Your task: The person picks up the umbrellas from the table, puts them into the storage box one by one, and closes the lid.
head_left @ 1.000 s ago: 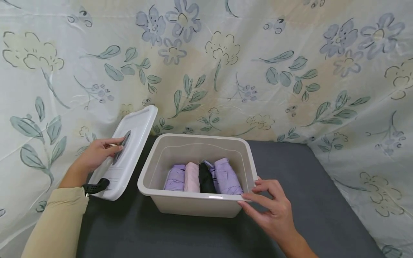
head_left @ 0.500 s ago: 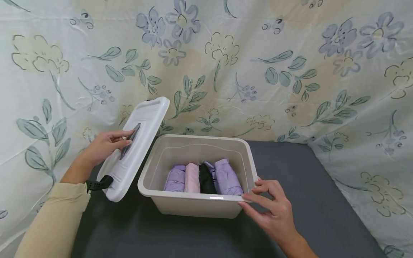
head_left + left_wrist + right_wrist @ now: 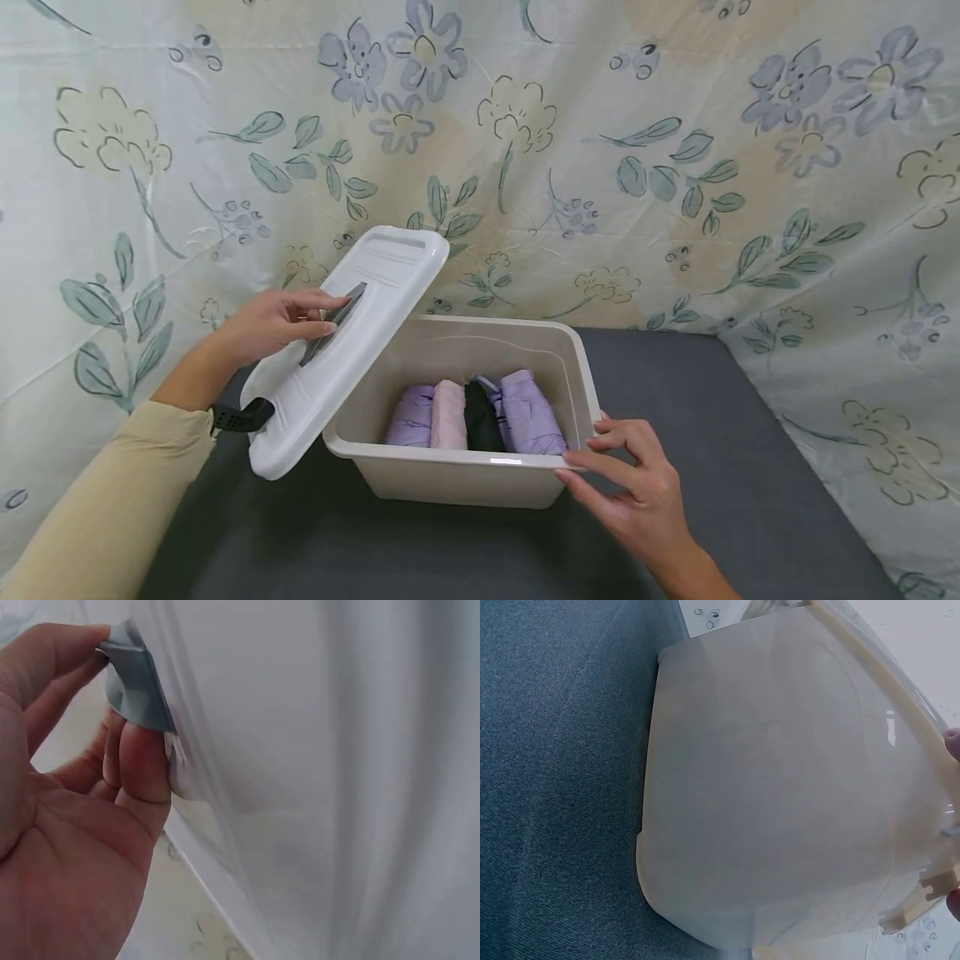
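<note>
My left hand pinches the grey handle of a white plastic lid. The lid is held tilted, its right side overlapping the left end of a beige storage bin in the head view. At the bin's front right corner, my right hand grips the rim with thumb and fingers. Rolled clothes stand side by side inside: a purple roll, a pink one, a black one and more purple. The right wrist view shows the bin's outer wall, with only fingertips at the edge.
The bin stands on a dark grey cloth surface. A floral curtain hangs close behind it and along both sides. A black wristband sits on my left wrist, close to the lid's lower edge.
The lid, in my left hand, has moved right from beside the bin until it overlaps the bin's left end, and it leans flatter. My right hand has stayed at the corner.
</note>
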Tool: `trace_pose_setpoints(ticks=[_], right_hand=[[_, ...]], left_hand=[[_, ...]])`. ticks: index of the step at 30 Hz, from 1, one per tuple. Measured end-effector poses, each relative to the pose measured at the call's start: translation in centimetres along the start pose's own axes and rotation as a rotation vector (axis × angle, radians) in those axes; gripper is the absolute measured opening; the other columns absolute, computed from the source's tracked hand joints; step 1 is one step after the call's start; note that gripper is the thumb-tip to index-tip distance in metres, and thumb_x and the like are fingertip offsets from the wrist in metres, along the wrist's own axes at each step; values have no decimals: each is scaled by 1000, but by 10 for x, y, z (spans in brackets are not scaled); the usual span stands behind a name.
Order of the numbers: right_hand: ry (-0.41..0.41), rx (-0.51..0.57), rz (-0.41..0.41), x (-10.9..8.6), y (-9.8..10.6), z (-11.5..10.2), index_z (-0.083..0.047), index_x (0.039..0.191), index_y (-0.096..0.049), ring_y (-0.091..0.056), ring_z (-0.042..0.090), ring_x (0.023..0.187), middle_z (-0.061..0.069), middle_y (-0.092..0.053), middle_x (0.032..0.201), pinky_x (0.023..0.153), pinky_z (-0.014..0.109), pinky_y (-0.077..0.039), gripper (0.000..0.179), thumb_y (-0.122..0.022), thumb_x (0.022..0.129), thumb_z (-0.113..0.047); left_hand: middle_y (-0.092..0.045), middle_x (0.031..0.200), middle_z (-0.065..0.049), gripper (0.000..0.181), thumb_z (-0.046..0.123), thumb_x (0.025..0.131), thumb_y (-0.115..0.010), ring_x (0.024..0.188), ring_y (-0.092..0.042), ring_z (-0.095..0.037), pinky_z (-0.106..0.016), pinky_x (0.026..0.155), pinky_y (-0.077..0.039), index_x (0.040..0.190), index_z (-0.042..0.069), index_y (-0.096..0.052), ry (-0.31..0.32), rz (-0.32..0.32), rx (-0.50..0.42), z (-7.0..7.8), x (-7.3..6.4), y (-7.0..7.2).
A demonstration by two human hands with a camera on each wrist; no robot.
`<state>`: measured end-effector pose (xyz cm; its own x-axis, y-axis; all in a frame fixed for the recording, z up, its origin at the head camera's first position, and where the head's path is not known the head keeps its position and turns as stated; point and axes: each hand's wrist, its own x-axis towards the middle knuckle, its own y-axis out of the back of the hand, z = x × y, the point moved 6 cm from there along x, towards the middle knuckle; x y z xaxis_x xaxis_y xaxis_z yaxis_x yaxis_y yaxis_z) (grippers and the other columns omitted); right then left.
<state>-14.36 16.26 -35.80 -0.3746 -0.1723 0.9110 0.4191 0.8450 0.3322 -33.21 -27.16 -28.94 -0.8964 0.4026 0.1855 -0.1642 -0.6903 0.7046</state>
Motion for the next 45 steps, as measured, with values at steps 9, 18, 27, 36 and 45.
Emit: trace_pose_setpoints(ticks=[9,18,27,36,45], right_hand=[[-14,-15,-9,2,2,3,-14,89,-84,-58,28,104,11,-62,93,110,16,-44,28,-78,89,-42],[34,24,34,7,1,3,-11,87,-83,-59,28,102,14,-62,90,110,19,-46,26,-81,88,-37],[94,62,87,11,2,-1,-7,86,-82,-60,28,100,18,-61,88,109,22,-47,25,-80,90,-31],[144,118,115,15,6,-8,-3,83,-82,-60,27,97,20,-60,84,110,26,-48,24,-81,90,-25],[178,156,108,19,10,-12,-1,80,-81,-62,24,98,21,-61,83,110,26,-49,23,-81,89,-22]], left_hand=[[-62,91,0,47,13,91,-78,71,-50,-12,-25,60,-41,136,12,-67,-149,-154,-11,41,30,-20],[-56,85,-5,48,14,91,-77,74,-50,-15,-25,64,-42,138,14,-66,-180,-333,16,74,53,-39],[-61,92,-4,45,15,91,-78,77,-54,-18,-25,65,-44,135,19,-69,-252,-420,94,96,69,-58],[-59,94,-7,45,10,91,-76,77,-52,-18,-24,67,-43,134,20,-70,-259,-533,150,121,75,-81],[-59,97,-5,47,10,91,-75,79,-51,-17,-26,70,-43,136,20,-68,-270,-610,212,135,73,-103]])
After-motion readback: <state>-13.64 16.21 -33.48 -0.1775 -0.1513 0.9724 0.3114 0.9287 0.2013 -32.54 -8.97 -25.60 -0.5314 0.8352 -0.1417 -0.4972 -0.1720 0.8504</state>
